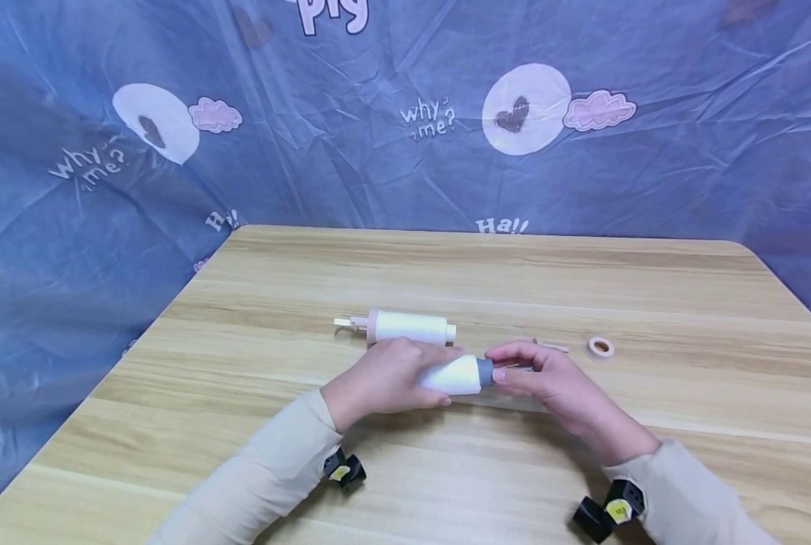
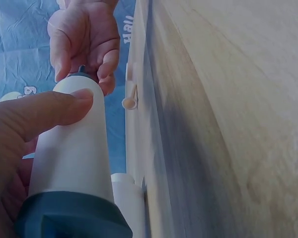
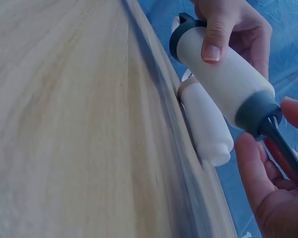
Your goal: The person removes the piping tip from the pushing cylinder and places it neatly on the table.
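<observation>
L hand grips wht cyl — R hand pinches grey end.

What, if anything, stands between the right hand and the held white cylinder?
Nothing visible: the right hand is at the grey end of the held white cylinder; the pink-collared cylinder lies beyond the left hand.

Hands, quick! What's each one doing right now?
Left hand: holding the grey-ended white cylinder.
Right hand: at one grey end; can't tell if it's gripping.
</observation>
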Tool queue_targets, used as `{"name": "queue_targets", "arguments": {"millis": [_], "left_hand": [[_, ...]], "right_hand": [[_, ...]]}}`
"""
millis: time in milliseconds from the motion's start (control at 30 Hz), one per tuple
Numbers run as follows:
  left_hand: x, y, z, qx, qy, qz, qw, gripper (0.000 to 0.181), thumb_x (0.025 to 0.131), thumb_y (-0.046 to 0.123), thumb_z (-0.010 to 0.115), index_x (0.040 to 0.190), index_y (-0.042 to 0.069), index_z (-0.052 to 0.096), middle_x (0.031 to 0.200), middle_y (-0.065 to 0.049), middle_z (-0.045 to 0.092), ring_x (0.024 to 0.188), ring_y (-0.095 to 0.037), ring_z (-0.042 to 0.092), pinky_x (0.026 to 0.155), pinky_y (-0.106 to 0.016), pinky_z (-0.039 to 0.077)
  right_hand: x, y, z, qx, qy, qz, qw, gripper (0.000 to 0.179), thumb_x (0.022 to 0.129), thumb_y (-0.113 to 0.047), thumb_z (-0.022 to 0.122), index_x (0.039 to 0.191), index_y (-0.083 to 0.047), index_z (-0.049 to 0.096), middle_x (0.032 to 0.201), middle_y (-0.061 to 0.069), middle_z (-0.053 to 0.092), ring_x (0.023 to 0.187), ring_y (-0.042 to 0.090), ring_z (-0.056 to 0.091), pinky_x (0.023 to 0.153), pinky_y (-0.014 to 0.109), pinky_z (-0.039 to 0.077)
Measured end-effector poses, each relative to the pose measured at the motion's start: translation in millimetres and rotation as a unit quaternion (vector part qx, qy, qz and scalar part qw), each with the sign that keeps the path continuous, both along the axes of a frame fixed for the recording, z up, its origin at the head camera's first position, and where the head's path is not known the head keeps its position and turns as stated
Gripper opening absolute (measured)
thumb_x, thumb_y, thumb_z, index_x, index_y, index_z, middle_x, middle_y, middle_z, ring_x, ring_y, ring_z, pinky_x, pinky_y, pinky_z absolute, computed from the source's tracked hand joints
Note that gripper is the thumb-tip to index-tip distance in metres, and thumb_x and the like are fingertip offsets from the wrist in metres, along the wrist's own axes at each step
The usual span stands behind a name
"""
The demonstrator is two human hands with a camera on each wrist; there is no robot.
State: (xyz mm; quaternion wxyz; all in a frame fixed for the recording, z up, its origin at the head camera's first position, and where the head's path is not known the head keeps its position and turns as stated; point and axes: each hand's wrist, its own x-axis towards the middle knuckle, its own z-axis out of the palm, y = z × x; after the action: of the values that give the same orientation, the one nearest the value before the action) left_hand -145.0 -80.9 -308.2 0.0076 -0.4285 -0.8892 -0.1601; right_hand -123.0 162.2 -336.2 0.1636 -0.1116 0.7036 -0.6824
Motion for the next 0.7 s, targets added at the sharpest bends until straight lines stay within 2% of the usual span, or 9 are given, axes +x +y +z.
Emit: {"name": "queue_targets", "arguments": {"millis": [100,200,333,433,567,700], "left_hand": [[0.4,1.3,0.6,0.002,-0.001,-0.003,1.0,0.055,0.077,0.033,0.074,0.127,0.018,0.058,0.121,0.003,0.062,0.1,-0.01,0.061,0.082,-0.025,0.049],[0.6,2.7,0.9,0.003,-0.001,-0.004,1.0,0.054,0.077,0.032,0.074,0.127,0.018,0.058,0.122,0.003,0.062,0.102,-0.01,0.061,0.084,-0.025,0.049],[0.5,4.0,0.6,-0.004,0.006,-0.004,1.0,0.055,0.077,0.032,0.074,0.127,0.018,0.058,0.121,0.003,0.062,0.102,-0.01,0.061,0.083,-0.025,0.049],[0.7,4.5,-0.1,-0.004,0.019,-0.007,0.9998,0.055,0.076,0.032,0.075,0.127,0.017,0.058,0.12,0.003,0.063,0.102,-0.011,0.062,0.083,-0.025,0.049],[0.5,4.7,-1.4,0.005,0.026,-0.012,0.9996,0.055,0.075,0.032,0.076,0.125,0.016,0.059,0.12,0.003,0.063,0.103,-0.011,0.062,0.085,-0.025,0.049],[-0.1,3.9,-2.1,0.014,0.005,-0.018,0.9997,0.054,0.076,0.031,0.075,0.125,0.016,0.059,0.118,0.003,0.064,0.094,-0.01,0.063,0.08,-0.022,0.049]], "right_hand": [[-0.7,-2.2,-0.4,0.0,-0.004,0.007,1.0,0.025,0.084,-0.006,0.063,0.109,-0.005,0.063,0.103,0.003,0.059,0.092,0.013,0.059,0.081,0.027,0.053],[-1.4,-3.9,-0.7,0.005,-0.004,0.015,0.9999,0.035,0.084,-0.007,0.064,0.116,0.004,0.058,0.105,0.005,0.06,0.093,0.014,0.059,0.08,0.027,0.053],[-1.7,-4.7,-0.7,0.018,-0.011,0.023,0.9995,0.049,0.083,-0.01,0.067,0.122,0.014,0.049,0.103,0.007,0.062,0.091,0.014,0.06,0.079,0.026,0.052],[-1.8,-4.9,-0.5,0.014,-0.02,0.032,0.9992,0.054,0.084,-0.012,0.067,0.123,0.018,0.045,0.102,0.009,0.063,0.091,0.014,0.062,0.081,0.027,0.052],[-2.5,-4.1,-1.0,0.0,-0.033,0.043,0.9985,0.045,0.085,-0.013,0.065,0.115,0.018,0.051,0.098,0.008,0.064,0.088,0.015,0.065,0.08,0.03,0.053],[-3.1,-2.8,-1.8,0.008,-0.026,0.047,0.9985,0.025,0.085,-0.013,0.065,0.101,0.006,0.062,0.085,0.004,0.067,0.077,0.013,0.065,0.071,0.028,0.055]]}}
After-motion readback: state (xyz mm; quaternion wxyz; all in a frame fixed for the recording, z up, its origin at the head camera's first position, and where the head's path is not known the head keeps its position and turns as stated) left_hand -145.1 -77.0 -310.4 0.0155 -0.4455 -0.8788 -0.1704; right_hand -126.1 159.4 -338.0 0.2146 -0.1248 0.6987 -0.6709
